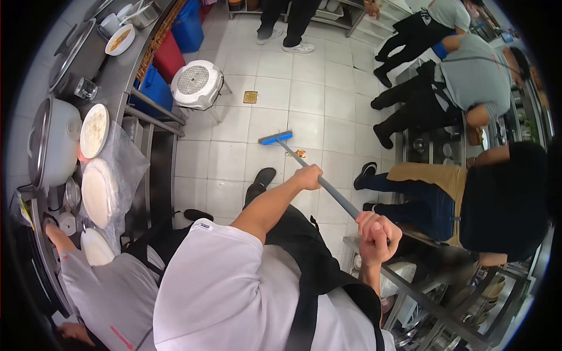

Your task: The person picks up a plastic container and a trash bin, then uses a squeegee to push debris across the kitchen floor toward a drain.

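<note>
A grey pole runs from the lower right toward the middle of the floor, ending in a blue brush head (276, 138) with dark bristles. My left hand (308, 177) is wrapped round the pole partway down. Higher up, near the pole's top end, my right hand (377, 235) is closed on it. The brush head rests on the white tiles. Just below it on the floor lies a small scrap with red and yellow colours (297, 154), beside the pole.
A white stool (199, 85) stands at the upper left beside blue and red bins. The left counter holds a large pot (55, 142) and stacked flatbreads (98, 193). Co-workers stand along the right counter, one at lower left, another at the top. A drain (250, 97) lies ahead.
</note>
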Tool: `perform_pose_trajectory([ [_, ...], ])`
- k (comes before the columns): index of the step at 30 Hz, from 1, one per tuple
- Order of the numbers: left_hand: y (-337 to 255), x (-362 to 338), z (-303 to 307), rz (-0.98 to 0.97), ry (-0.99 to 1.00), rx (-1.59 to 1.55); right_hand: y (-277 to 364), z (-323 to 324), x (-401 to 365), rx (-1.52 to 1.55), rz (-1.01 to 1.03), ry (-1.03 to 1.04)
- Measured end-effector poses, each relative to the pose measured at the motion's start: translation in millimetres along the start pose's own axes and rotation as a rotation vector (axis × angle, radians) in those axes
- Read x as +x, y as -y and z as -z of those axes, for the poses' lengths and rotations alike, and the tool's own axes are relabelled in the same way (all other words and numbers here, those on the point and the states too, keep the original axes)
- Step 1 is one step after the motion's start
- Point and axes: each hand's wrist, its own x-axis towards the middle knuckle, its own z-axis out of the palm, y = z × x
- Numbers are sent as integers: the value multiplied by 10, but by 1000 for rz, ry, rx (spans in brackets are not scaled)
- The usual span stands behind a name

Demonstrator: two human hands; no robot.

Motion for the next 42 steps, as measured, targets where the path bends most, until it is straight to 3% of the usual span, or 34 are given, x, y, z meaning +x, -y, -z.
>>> perform_pose_trajectory([
  [7,-162,-401,-1164,-96,-61,-3,345,611,-920,32,9,77],
  [13,-387,-1110,-854,71,-256,80,490,604,-990,112,158,323],
  [19,230,-1290,-497,292,-610,-27,-20,280,-831,28,89,379],
  [22,675,-1419,-539,298,-579,28,-797,-46,-953,51,20,333],
  [24,782,-1590,-611,316,-449,116,-773,-48,-1118,68,29,394],
  [28,654,-1758,-896,-37,-175,155,-63,27,-1400,-94,-59,482],
  [32,285,-1952,-1055,-225,-128,-102,526,-51,-1441,10,-104,502],
  [34,295,-2015,-870,-196,-75,-27,608,-278,-1384,-6,-28,495],
  [36,292,-2204,-444,-126,-47,2,560,-476,-1315,21,-115,540],
  [38,589,-2251,-323,-225,-291,49,454,-849,-1277,77,-94,455],
  [42,1118,-2603,-73,-145,-529,3,624,-1464,-1246,163,-1,560],
])
